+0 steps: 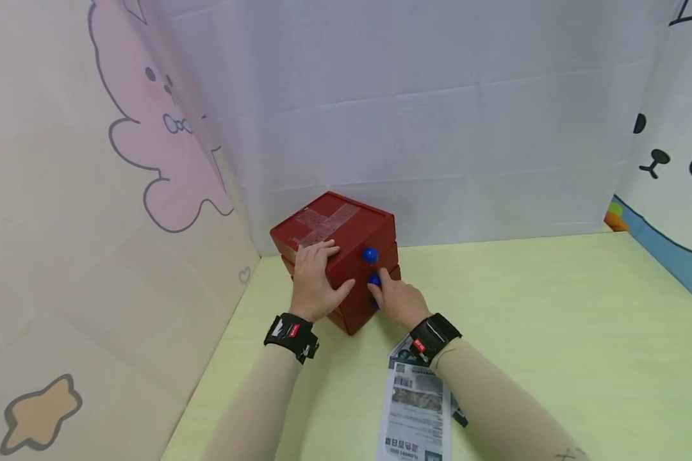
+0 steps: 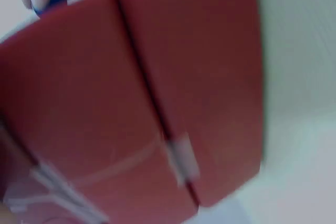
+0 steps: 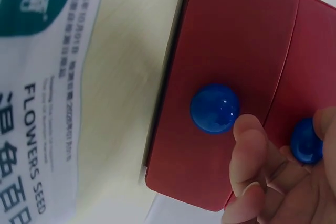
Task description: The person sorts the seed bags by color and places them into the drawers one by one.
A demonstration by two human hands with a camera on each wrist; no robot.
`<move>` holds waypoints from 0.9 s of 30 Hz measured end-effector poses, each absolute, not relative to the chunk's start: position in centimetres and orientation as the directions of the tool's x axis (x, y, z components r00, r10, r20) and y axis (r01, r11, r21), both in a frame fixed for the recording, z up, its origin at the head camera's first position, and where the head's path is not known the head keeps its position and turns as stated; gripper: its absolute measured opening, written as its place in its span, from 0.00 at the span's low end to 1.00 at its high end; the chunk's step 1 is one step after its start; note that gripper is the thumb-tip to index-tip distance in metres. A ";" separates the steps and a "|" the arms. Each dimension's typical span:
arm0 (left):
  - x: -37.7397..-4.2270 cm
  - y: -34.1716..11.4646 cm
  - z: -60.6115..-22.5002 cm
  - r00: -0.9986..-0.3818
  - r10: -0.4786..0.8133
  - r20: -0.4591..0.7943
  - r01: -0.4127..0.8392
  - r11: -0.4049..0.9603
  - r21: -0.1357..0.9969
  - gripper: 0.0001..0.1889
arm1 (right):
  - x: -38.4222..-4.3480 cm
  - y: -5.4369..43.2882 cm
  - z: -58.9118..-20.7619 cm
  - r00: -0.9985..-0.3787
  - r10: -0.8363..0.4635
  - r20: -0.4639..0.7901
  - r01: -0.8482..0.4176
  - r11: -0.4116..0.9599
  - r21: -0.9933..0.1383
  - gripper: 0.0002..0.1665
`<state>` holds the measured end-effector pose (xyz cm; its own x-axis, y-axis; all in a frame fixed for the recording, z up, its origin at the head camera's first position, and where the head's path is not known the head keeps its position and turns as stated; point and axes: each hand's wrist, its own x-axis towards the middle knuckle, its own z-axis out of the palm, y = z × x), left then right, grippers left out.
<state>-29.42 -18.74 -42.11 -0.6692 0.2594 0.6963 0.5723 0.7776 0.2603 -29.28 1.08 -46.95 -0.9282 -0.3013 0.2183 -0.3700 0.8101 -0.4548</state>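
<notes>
A red box of stacked drawers [image 1: 375, 225] with round blue knobs stands turned at an angle against the back wall. My left hand [image 1: 315, 282] rests on its top near the front edge, fingers and thumb spread. At the front face, my right hand [image 1: 402, 301] pinches the middle blue knob [image 3: 307, 141] between thumb and fingers. The lowest blue knob [image 3: 215, 108] shows beside its curled fingers in the right wrist view. The top knob [image 1: 370, 255] is untouched. In the left wrist view, blurred, the box's side [image 2: 194, 61] carries strips of clear tape [image 2: 182, 158].
A white flower seed packet [image 1: 415, 416] lies on the pale yellow table [image 1: 553, 333] under my right forearm, overlapping a darker packet [image 1: 402, 351]. A hanging cloth wall [image 1: 438, 141] closes off the back, and a printed cloth [image 1: 121, 307] rises on the left.
</notes>
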 end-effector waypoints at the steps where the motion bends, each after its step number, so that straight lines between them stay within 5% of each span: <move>1: -29.4 -19.1 -42.1 -0.669 0.292 0.683 0.577 0.784 0.230 0.37 | -29.3 1.1 -47.0 -0.925 -0.306 0.223 -0.377 0.809 -0.452 0.16; 6: -29.4 -20.0 -42.1 -0.659 0.390 0.643 0.610 0.777 0.154 0.45 | -29.3 1.2 -47.1 -0.921 -0.311 0.236 -0.387 0.807 -0.447 0.16; 17: -29.3 -19.6 -41.8 -0.675 0.384 0.630 0.588 0.796 0.145 0.44 | -29.6 1.2 -46.8 -0.940 -0.301 0.159 -0.339 0.791 -0.509 0.17; 27: -29.4 -19.5 -42.0 -0.691 0.382 0.614 0.575 0.805 0.146 0.44 | -29.7 1.8 -47.9 -0.945 -0.327 -0.013 -0.260 0.774 -0.577 0.31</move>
<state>-29.36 -19.47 -41.98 -0.6907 0.3821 0.6139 0.5750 0.8051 0.1458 -29.68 1.85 -47.91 -0.9450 -0.3267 -0.0126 -0.2600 0.7744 -0.5767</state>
